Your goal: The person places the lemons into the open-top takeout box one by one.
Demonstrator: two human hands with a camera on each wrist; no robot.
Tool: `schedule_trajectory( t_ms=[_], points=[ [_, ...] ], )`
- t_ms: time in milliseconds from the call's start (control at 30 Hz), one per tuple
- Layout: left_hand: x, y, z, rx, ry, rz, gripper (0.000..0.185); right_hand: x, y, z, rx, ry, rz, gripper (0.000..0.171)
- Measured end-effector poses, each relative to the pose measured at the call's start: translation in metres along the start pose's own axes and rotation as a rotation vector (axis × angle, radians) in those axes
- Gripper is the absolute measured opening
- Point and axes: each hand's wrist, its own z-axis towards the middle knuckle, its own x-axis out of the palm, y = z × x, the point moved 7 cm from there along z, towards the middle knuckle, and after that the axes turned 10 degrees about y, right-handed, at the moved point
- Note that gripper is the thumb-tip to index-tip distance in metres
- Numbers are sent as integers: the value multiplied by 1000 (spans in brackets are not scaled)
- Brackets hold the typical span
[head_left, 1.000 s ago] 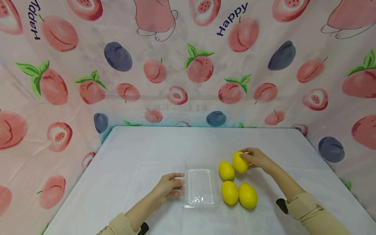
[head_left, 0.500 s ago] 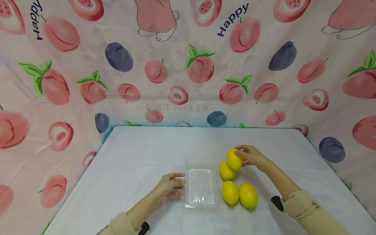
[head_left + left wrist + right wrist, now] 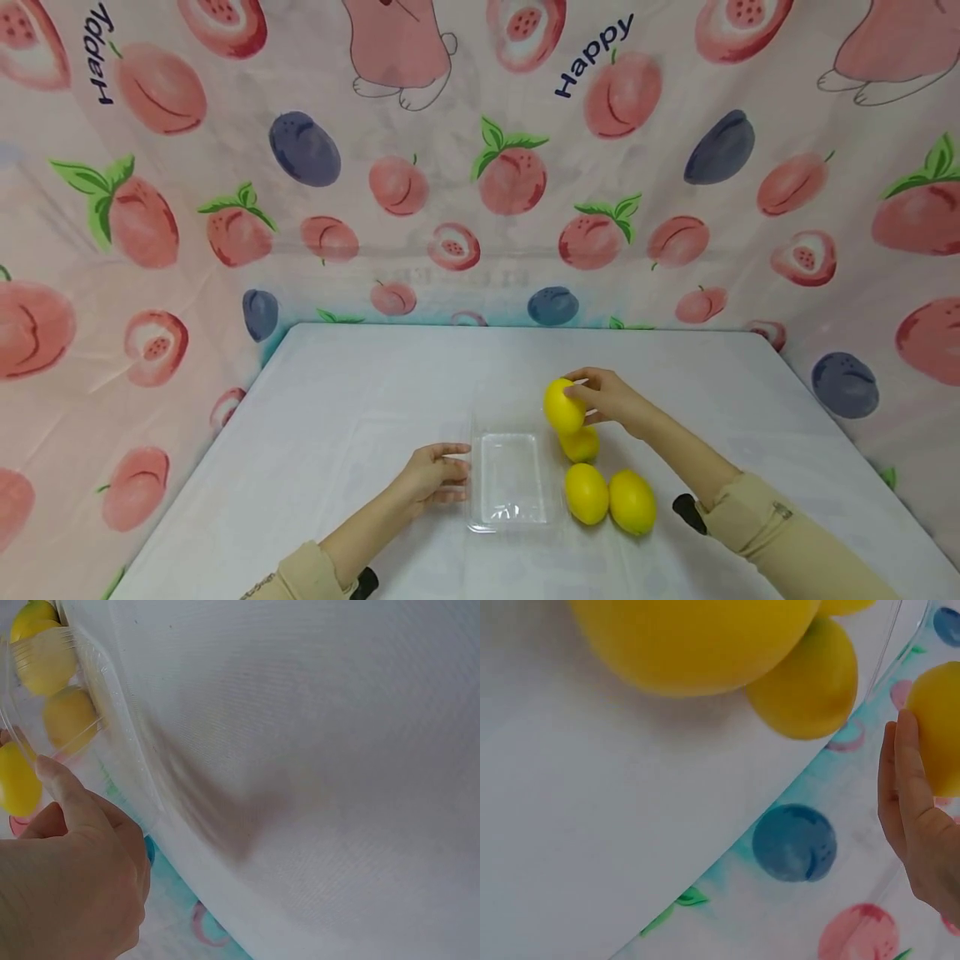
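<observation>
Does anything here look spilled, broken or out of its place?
Nothing stands out. The clear plastic tray sits flat and empty, three yellow lemons lie beside it, and the right hand holds a fourth lemon above them. Left hand steadies the tray.

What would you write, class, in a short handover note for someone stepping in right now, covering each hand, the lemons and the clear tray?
Right hand: grips one lemon, lifted beside the tray's far right corner.
Left hand: fingers on the left rim of the clear tray, steadying it.
Three lemons lie on the table right of the tray.
Done: one lemon picked up.
Left: tray holds no lemons; probably all four go in.
</observation>
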Motion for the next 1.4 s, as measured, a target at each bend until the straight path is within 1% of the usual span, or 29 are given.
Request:
schedule_trajectory(
  t_ms=[133, 233, 433, 633, 833, 1000, 1200, 1400],
  points=[
    [0, 4, -1, -5, 7, 2, 46, 15, 4, 2, 13, 6, 15, 42],
    [-1, 5, -3, -1, 6, 7, 47, 27, 9, 4, 6, 19, 14, 41],
    [-8, 4, -8, -5, -30, 14, 45, 46, 19, 13, -9, 34, -16, 39],
    [-9, 3, -6, -8, -42, 2, 45, 55, 25, 20, 16, 34, -46, 40],
    [-6, 2, -3, -19, -43, 3, 45, 63, 27, 26, 42, 54, -25, 39],
    [-3, 3, -1, -30, -37, 1, 45, 69, 24, 29, 58, 67, -5, 39],
    [1, 2, 2, -33, -35, -3, 43, 77, 21, 32, 85, 61, -32, 37],
    [3, 0, 2, -37, -46, -6, 41, 84, 20, 32, 84, 70, -22, 39]
  ],
)
